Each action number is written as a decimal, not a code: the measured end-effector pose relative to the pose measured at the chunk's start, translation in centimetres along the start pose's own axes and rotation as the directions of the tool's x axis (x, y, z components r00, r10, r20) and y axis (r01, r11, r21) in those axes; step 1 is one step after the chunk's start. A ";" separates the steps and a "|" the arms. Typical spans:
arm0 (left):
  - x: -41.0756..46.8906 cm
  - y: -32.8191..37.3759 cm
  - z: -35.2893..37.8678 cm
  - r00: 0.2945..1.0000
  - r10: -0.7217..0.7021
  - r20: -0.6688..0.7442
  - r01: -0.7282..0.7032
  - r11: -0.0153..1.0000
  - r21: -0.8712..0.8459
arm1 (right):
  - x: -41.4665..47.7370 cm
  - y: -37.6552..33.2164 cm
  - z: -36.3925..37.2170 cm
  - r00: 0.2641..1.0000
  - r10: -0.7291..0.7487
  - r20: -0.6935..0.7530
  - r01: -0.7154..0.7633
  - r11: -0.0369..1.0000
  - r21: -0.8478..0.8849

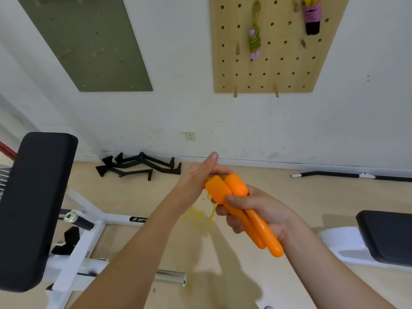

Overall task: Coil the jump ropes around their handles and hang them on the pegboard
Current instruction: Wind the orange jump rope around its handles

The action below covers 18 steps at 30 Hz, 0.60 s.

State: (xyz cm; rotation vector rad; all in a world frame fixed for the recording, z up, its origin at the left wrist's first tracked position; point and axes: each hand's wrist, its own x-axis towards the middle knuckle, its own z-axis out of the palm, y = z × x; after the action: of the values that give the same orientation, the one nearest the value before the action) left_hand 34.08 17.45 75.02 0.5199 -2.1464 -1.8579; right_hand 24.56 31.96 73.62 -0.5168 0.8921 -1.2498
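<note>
My right hand [256, 211] grips two orange jump-rope handles [240, 204] side by side, their thick ends pointing up and left. A yellow rope [211, 210] hangs from those ends, blurred, down towards the floor. My left hand [196, 179] is at the thick ends with its thumb raised and its fingers on the rope behind the handles. On the wall above is the wooden pegboard [274, 70]. A green rope coiled on pink handles [254, 41] hangs there, and a pink rope coiled on black handles [312, 16] hangs further right.
A black padded bench [33, 208] on a white frame stands at the left. Another black pad [388, 235] is at the right. Black cable-machine handles [138, 166] and a black bar [347, 175] lie on the floor by the wall. A grey-green board [89, 41] hangs on the left wall.
</note>
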 end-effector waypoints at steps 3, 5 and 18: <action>-0.5 0.4 0.8 0.995 -0.035 -0.089 0.029 0.997 -0.070 | -0.3 -0.7 -0.2 0.993 0.106 0.053 -0.104 0.994 -0.038; -0.5 0.6 1.1 0.991 -0.009 -0.137 0.000 0.998 -0.070 | -0.5 -0.7 -0.3 0.983 0.169 0.077 -0.162 0.983 -0.088; 1.0 1.2 -1.6 0.940 0.192 -0.281 -0.148 0.974 0.169 | -1.1 2.4 0.0 0.927 0.033 0.374 -0.114 0.974 0.197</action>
State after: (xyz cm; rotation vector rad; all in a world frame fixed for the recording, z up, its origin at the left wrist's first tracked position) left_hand 33.74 15.74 76.38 0.5813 -2.0603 -1.4379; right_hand 25.86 33.68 72.14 -0.5170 0.4472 -1.1156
